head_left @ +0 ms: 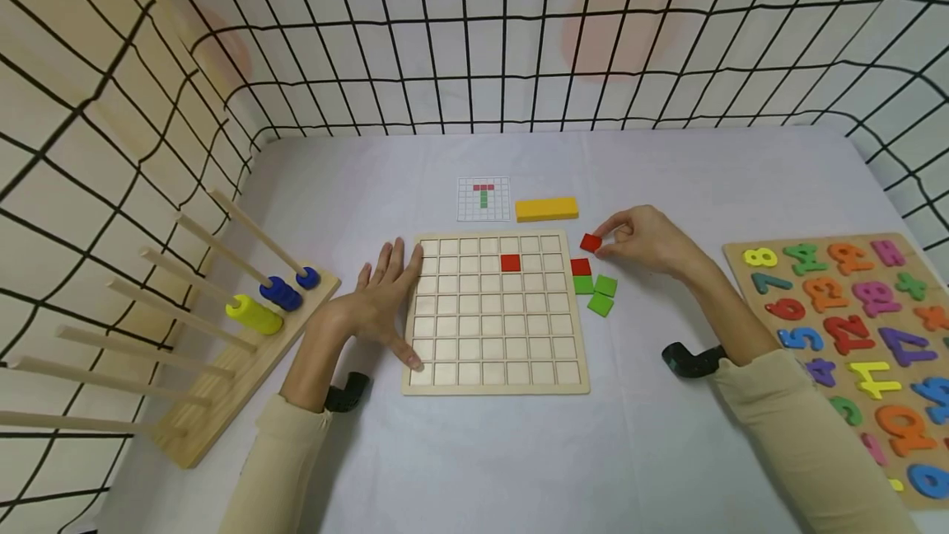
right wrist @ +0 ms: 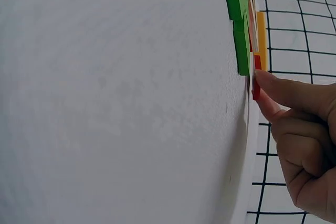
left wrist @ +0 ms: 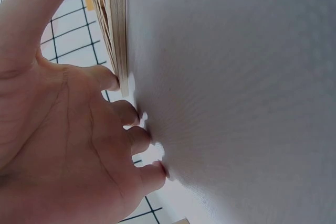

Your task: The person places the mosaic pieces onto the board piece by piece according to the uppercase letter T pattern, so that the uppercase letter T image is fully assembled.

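Observation:
Between thumb and forefinger my right hand pinches a small red square tile, just right of the wooden grid board. In the right wrist view that red tile is seen edge-on at the fingertips. My left hand lies spread along the board's left edge, thumb on its lower left corner. One red tile sits in a cell in the board's upper part. Beside the board's right edge lie another red tile and several green tiles.
A pattern card showing a red and green T lies behind the board, next to a yellow block. At left stands a wooden peg stand with blue and yellow rings. A letter and number board lies at right. Black wire mesh surrounds the table.

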`<state>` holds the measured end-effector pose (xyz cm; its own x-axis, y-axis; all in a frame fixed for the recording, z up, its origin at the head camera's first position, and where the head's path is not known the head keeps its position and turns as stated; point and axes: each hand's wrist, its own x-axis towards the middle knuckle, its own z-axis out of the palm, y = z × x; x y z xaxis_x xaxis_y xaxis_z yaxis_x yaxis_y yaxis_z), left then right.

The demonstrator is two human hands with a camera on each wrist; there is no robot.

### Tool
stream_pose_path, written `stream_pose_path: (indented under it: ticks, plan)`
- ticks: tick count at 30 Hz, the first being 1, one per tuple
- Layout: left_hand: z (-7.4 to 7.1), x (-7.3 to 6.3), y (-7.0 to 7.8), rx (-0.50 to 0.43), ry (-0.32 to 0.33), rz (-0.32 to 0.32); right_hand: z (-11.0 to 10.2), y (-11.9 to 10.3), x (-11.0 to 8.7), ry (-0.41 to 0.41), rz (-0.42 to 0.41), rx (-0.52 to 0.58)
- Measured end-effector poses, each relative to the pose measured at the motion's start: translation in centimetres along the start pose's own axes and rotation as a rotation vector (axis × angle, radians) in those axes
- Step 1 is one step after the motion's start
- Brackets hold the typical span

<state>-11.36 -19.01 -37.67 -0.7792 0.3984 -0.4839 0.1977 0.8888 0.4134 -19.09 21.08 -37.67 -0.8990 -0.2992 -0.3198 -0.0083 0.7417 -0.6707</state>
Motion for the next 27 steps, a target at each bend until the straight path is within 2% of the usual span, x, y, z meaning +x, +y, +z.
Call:
stream_pose_path:
  ticks: [7,15,27]
  plan:
    - [0.0,0.0,0.0,0.0,-0.005,-0.004,0.2,-0.4,0.1,0.024,-0.048,0.002]
    - [0.0,0.0,0.0,-0.007,-0.002,0.002,1.4,-2.7,0.5,-0.026,-0.117,0.05]
    - [-0.1,-0.1,0.2,0.005,-0.011,-0.011,4.4,-6.3,1.8,-0.083,-0.166,0.096]
